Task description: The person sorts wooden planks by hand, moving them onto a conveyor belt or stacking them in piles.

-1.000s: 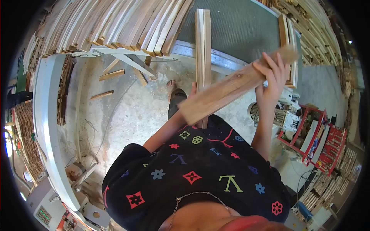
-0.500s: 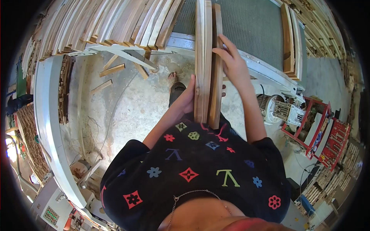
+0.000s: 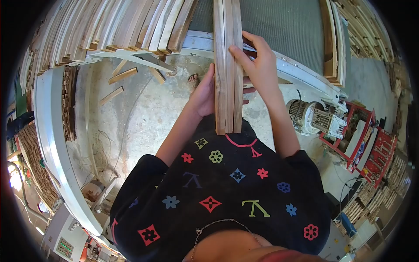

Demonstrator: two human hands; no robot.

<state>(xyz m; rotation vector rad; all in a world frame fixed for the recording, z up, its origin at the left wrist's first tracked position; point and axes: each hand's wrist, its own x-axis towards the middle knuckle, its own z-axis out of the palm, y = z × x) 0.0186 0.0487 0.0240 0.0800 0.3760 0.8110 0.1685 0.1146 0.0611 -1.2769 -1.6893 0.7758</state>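
Note:
Three long wooden strips (image 3: 227, 78) lie side by side, pressed together, reaching from just in front of my chest over the edge of the conveyor belt (image 3: 283, 35). My left hand (image 3: 207, 94) wraps round them from the left and below, its thumb along the left side and its fingertips showing past the right side. From the right, my right hand (image 3: 255, 59) grips the strips farther out, with the thumb on top and the fingers at the right side. Parts of both hands' fingers are hidden under the wood.
A row of wooden strips (image 3: 131, 26) lies at the left of the belt, and a few more strips (image 3: 334, 43) at its right. Offcuts (image 3: 123, 75) are on the floor. A motor (image 3: 305, 118) and a red tool box (image 3: 377, 159) stand at the right.
The right strip, apart from the others before, now sits flush against them. The bundle has moved slightly left and away from my chest, and my right hand has closed on it.

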